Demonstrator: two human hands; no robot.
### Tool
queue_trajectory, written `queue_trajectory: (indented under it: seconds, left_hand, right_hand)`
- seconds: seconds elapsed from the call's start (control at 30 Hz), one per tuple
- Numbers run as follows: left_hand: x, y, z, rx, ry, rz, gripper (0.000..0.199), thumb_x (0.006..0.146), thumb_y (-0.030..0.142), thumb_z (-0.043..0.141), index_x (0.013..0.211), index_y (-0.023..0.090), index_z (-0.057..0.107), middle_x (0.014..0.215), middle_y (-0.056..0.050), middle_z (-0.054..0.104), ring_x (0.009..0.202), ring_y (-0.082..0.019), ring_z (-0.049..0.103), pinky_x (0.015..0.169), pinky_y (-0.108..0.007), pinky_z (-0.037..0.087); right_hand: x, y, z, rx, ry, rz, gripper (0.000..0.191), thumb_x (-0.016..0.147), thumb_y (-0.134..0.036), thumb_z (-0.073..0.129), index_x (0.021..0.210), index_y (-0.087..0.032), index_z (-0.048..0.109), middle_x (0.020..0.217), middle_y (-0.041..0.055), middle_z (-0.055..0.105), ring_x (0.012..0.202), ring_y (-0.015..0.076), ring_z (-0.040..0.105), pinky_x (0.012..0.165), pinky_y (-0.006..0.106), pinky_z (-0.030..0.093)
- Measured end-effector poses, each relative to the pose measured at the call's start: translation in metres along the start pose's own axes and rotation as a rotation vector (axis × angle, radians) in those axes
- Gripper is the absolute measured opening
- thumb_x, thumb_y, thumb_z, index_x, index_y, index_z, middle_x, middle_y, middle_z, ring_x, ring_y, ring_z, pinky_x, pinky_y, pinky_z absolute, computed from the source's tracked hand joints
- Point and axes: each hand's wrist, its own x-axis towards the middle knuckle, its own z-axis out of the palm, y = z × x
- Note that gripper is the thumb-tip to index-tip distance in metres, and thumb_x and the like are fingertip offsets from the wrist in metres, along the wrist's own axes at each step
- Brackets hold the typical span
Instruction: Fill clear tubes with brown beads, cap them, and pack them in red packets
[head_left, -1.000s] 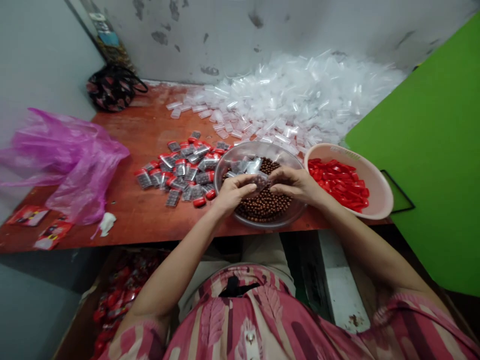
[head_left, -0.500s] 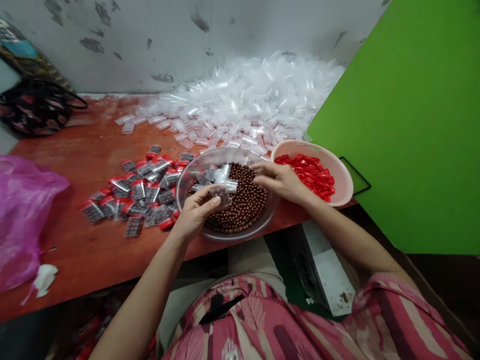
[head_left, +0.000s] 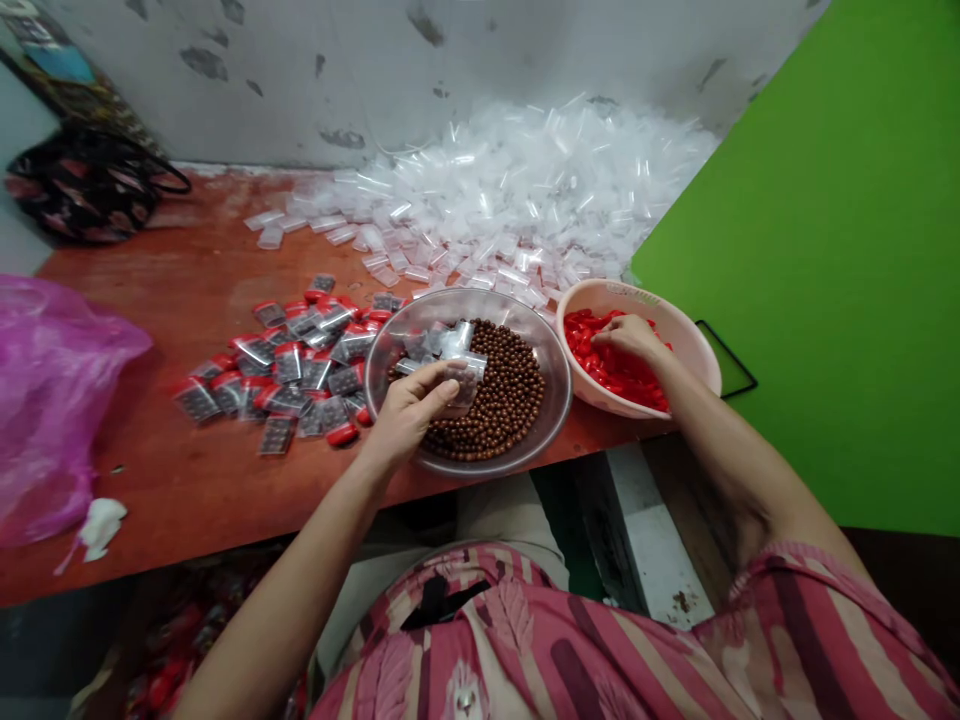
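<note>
**Left hand pinches a small clear bag (head_left: 466, 385) over the bowl, right hand reaches into the red capsules (head_left: 607, 375)**

The red tabletop (head_left: 172, 300) runs beyond the grips, with a heap of empty clear bags (head_left: 487, 180) behind them and a pink plastic sack (head_left: 52, 400) far to the left. Left of the left hand (head_left: 409, 415) lies a scatter of filled packets (head_left: 292, 365). Beneath that hand, a glass bowl (head_left: 562, 390) holds brown beads (head_left: 502, 390) and a few packets. The left grip is clamped on the bag, whose contents are hard to make out. The right hand (head_left: 630, 335) now sits in a pink basin (head_left: 694, 350) instead of over the bowl. Its fingers are curled down among the capsules, hiding whether the grip holds any.
</note>
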Motion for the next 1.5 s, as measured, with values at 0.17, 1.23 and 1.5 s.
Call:
queue_trajectory:
  seconds: [0.17,1.23,1.5]
  left_hand:
    - [-0.002,0.001,0.003,0.025,-0.043,0.064,0.045,0.069,0.043,0.075,0.105,0.017,0.07,0.104,-0.007,0.07,0.092,-0.024,0.066,0.073,-0.036,0.061]
    - [-0.01,-0.013,0.003,0.46,0.1,0.444,0.026,0.086,0.025,0.054,0.105,0.021,0.072,0.1,-0.003,0.074,0.097,-0.022,0.067,0.09,-0.031,0.048]
    - [0.001,-0.012,0.003,-0.26,0.151,0.249,0.043,0.072,0.037,0.07,0.11,0.017,0.069,0.112,-0.006,0.071,0.101,-0.025,0.065,0.081,-0.036,0.056]
  right_hand:
    - [-0.028,-0.035,-0.011,0.183,0.08,-0.077,0.026,0.069,-0.035,0.076,0.067,-0.021,0.054,0.063,-0.0016,0.06,0.056,0.0146,0.054,0.055,0.03,0.043]
    - [-0.118,-0.168,0.059,-0.041,-0.106,-1.017,0.017,0.086,-0.03,0.06,0.101,-0.026,0.068,0.098,0.0073,0.072,0.092,0.0254,0.066,0.085,0.041,0.052]
    - [-0.142,-0.157,0.068,0.654,0.053,-0.488,0.032,0.081,-0.035,0.068,0.111,-0.027,0.062,0.106,0.005,0.069,0.098,0.0217,0.066,0.087,0.039,0.054]
